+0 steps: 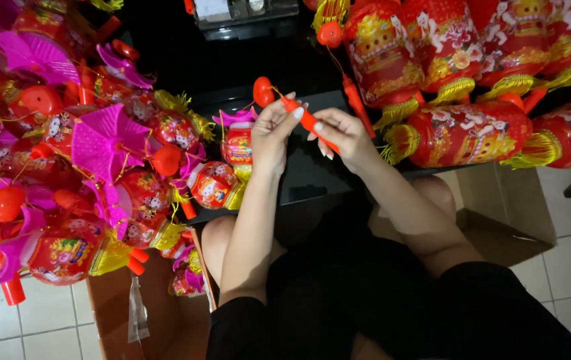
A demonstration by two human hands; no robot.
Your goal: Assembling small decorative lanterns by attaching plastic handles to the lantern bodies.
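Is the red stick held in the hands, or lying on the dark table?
Held. Both the left hand and right hand pinch the red stick, lifted above the dark table.

Home workshop: lantern piles [472,133], cartons [499,207], tile floor [565,260].

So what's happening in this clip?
A seated person holds a slim red stick in both hands, left hand and right hand, above a black table. A red heart-shaped piece sits by the stick's upper end. Small pink-and-red lanterns are piled to the left, large red lanterns to the right.
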